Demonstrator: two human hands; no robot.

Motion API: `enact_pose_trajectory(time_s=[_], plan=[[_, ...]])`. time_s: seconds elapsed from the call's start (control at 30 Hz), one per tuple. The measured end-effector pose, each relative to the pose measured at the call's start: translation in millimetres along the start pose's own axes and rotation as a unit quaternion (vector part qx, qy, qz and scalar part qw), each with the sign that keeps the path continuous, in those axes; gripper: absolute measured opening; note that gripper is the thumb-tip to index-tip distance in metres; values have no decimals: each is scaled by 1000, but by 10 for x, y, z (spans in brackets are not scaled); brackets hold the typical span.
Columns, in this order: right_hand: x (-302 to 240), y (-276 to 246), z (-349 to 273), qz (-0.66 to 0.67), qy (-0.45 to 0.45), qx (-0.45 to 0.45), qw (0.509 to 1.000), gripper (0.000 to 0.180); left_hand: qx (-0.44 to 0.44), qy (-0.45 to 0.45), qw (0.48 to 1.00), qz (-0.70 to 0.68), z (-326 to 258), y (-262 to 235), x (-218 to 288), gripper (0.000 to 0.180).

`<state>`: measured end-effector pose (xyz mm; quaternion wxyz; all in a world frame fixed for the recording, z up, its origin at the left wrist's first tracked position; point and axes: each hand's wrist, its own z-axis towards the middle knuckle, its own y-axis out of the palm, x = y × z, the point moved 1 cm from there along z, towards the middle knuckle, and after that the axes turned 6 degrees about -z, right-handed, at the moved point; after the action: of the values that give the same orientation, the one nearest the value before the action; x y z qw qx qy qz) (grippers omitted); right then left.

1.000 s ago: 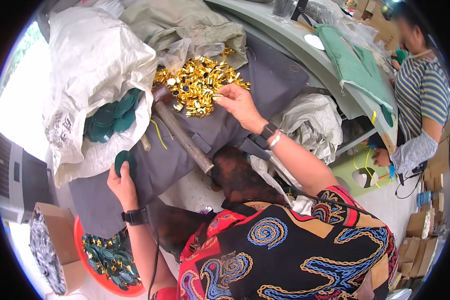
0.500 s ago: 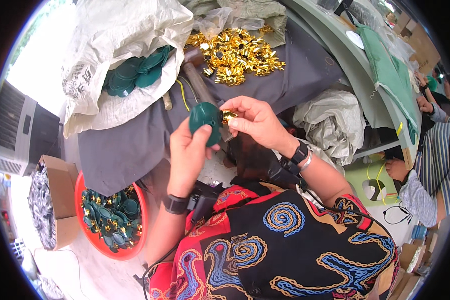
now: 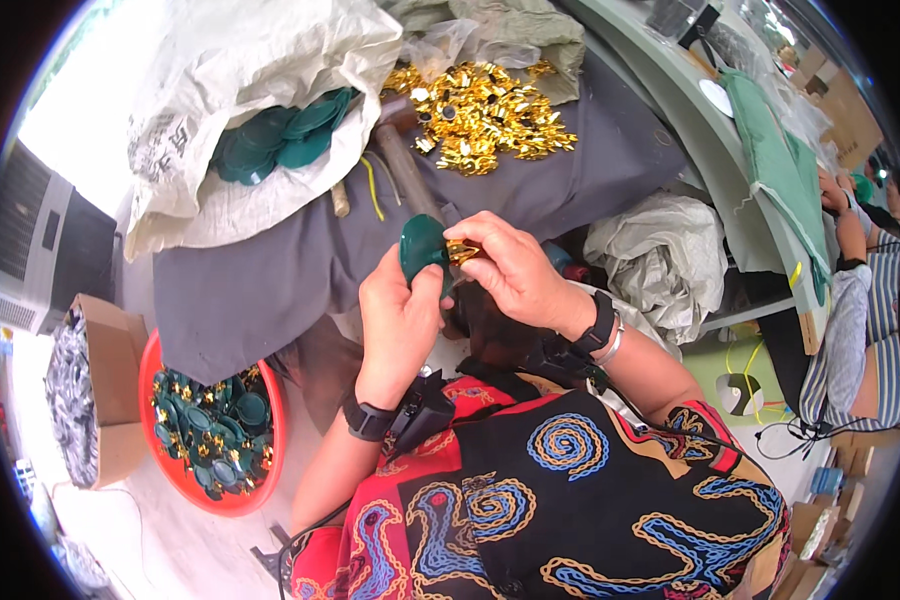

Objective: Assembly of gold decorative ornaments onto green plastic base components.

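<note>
Left hand (image 3: 398, 315) and right hand (image 3: 518, 275) have come together, fingers pinched: left on an upright green disc (image 3: 420, 245), right on a gold piece (image 3: 461, 251) against its right side.

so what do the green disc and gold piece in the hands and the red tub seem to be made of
Green disc: probably plastic, smooth and fairly glossy; light glints on its face.
Gold piece: shiny gold finish with bright and dark reflections; metal or metal-coated plastic, can't tell which.
Red tub: likely plastic, given its even colour and smooth rim.
</note>
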<state>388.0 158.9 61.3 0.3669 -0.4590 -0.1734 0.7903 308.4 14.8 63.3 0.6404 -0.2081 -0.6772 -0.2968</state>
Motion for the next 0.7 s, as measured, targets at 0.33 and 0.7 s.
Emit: enact_pose_trajectory(time_s=[0.33,0.7], plan=[[-114,3,-15,-156,-32,-6,987,16,-4,142,974,178,10,55,2,23],[-33,25,-262,22,176,88,980,16,-77,249,923,283,24,400,45,19]])
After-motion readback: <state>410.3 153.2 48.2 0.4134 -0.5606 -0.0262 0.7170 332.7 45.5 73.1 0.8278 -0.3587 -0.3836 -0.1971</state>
